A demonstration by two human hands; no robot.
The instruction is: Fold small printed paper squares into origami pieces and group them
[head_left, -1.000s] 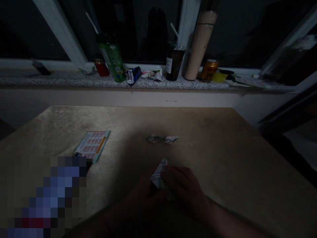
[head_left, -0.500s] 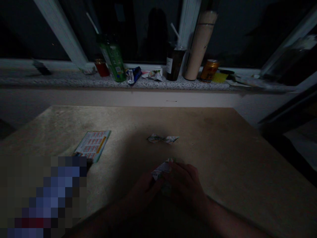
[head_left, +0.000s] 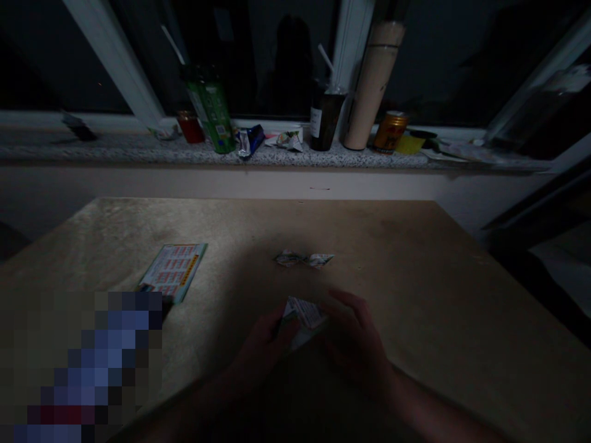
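Observation:
The scene is dim. My left hand (head_left: 261, 347) and my right hand (head_left: 355, 344) meet over the near middle of a beige table (head_left: 415, 277). Between their fingertips sits a small folded piece of printed paper (head_left: 302, 314), pinched from both sides just above the tabletop. A little farther back lies a folded paper shape with two pointed ends (head_left: 303, 259), untouched. A flat printed sheet with red and green print (head_left: 173, 269) lies to the left.
A stone window ledge behind the table carries a green bottle (head_left: 210, 111), a red can (head_left: 189, 126), a blue wrapper (head_left: 249, 140), a dark cup with a straw (head_left: 324, 117), a tall beige cup (head_left: 372, 86) and an orange can (head_left: 389, 131). The table's right edge drops off into shadow.
The folded paper has turned between my hands, from standing on edge to lying flatter and wider. My right fingers have lifted off its top and spread toward its right side.

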